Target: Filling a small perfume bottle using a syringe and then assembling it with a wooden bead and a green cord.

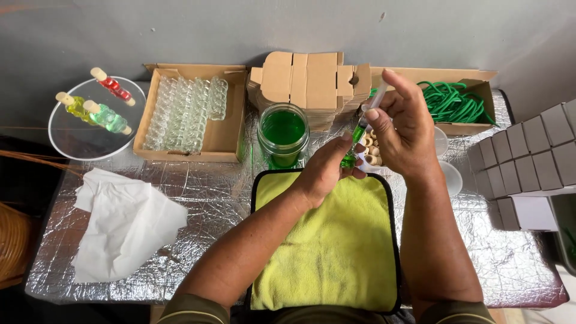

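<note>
Both hands meet above the far edge of the yellow cloth at the middle of the worktop. The right hand is closed around a syringe of green liquid, thumb on the plunger. The left hand pinches a small green-filled bottle at the syringe's tip. A jar of green liquid stands just behind them.

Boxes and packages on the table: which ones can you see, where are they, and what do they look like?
Open brown box, back left: holds clear little bottles.
Flat brown cartons, back middle: folded, stacked.
Open brown box, back right: holds green cord.
Small grey boxes, right edge: closed, in rows.
No labels or screens.
</note>
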